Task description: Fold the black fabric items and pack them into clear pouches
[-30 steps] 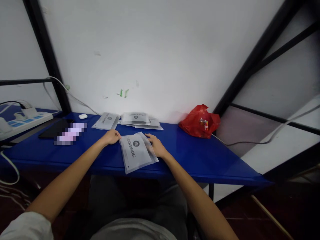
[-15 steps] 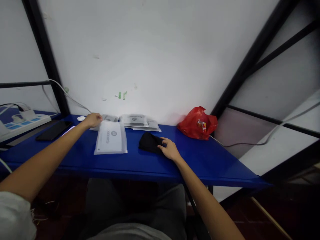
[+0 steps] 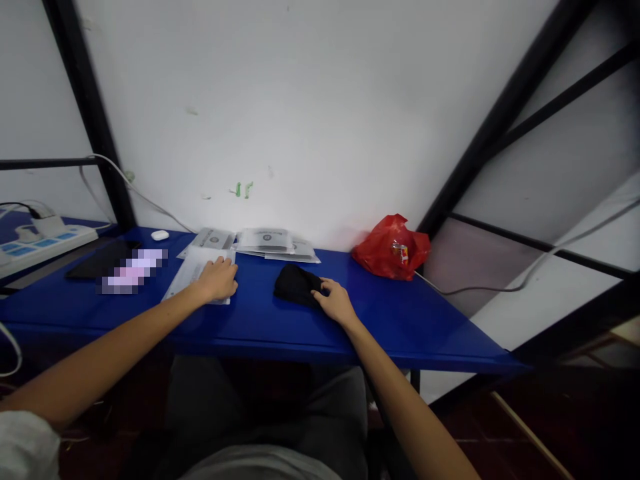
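My left hand [image 3: 219, 279] rests on top of a frosted plastic pouch [image 3: 187, 272] lying flat on the blue table, its fingers bent over the pouch's right part. The print on the pouch is mostly covered by the hand. To the right, my right hand [image 3: 336, 300] has its thumb and fingers on the right end of a folded black cloth [image 3: 295, 283], which lies on the table. Behind the pouch is another printed pouch [image 3: 213, 239], and more pouches [image 3: 266, 240] are stacked against the wall.
A red plastic bag [image 3: 390, 250] sits at the back right. At the left are a white power strip [image 3: 50, 243], a dark tablet-like object [image 3: 95, 262], a blurred-out patch and a small white case [image 3: 160, 235]. The blue table [image 3: 400, 327] meets a white wall.
My left hand has moved right and toward me, from the pouch's far left corner onto its top. The pouch has shifted left and lies tilted. My right hand stays at the black cloth.
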A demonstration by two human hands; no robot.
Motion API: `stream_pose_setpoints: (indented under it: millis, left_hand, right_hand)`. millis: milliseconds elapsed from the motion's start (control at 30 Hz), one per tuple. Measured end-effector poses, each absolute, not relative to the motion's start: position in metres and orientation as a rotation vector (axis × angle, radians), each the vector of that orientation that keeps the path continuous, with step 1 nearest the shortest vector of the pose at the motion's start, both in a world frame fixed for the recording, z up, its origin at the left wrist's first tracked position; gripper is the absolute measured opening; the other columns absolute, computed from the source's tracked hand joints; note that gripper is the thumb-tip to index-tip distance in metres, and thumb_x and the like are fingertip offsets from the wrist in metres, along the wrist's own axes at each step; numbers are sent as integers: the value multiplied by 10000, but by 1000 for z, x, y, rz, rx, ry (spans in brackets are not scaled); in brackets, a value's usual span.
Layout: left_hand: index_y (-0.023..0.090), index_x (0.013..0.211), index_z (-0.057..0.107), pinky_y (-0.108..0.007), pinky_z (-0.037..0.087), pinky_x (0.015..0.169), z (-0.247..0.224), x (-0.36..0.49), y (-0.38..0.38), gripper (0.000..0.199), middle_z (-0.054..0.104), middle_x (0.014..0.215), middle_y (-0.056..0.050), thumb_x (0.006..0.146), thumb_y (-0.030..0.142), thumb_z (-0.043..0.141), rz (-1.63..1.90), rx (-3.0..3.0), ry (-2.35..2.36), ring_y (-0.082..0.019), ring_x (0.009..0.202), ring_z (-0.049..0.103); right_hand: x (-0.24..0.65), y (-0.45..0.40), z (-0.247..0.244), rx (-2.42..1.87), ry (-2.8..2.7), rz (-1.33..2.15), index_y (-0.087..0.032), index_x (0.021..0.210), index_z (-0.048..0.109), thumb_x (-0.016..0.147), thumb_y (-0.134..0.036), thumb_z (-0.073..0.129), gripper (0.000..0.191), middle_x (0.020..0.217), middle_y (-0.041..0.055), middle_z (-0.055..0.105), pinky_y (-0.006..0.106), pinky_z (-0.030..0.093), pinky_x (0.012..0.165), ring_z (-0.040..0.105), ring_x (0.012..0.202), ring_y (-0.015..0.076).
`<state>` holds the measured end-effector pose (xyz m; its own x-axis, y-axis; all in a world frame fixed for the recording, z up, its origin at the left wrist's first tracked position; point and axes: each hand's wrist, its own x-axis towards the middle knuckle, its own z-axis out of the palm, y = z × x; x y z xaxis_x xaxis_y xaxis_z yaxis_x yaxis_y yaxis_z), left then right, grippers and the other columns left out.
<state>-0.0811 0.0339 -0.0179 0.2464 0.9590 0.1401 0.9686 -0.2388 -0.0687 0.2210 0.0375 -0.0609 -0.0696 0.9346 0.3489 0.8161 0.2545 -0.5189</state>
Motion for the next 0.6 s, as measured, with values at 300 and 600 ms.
stream_pose_setpoints:
  millis: [300, 600]
  left_hand:
    - [124, 1140, 553, -429, 384, 910, -22, -67, 20, 363, 546, 1184, -177, 793, 88, 451, -246, -2175, -1856, -319, 1137, 455]
    - [107, 1240, 516, -421, 343, 986, -51, -48, 48, 454, 492, 1321, -178, 925, 371, 323, -488, -2396, -1945, -312, 1243, 415]
  right_hand:
    - [228, 39, -53, -1522, -1714, 171, -185, 952, 696, 848, -381, 519, 284, 1106, 97, 680, 374, 420, 987, 606, 1077, 235]
    - [265, 64, -70, -1811, -1961, 97, -123, 1211, 589, 889, -366, 476, 419, 1340, 160, 521, 419, 303, 1079, 416, 1303, 263]
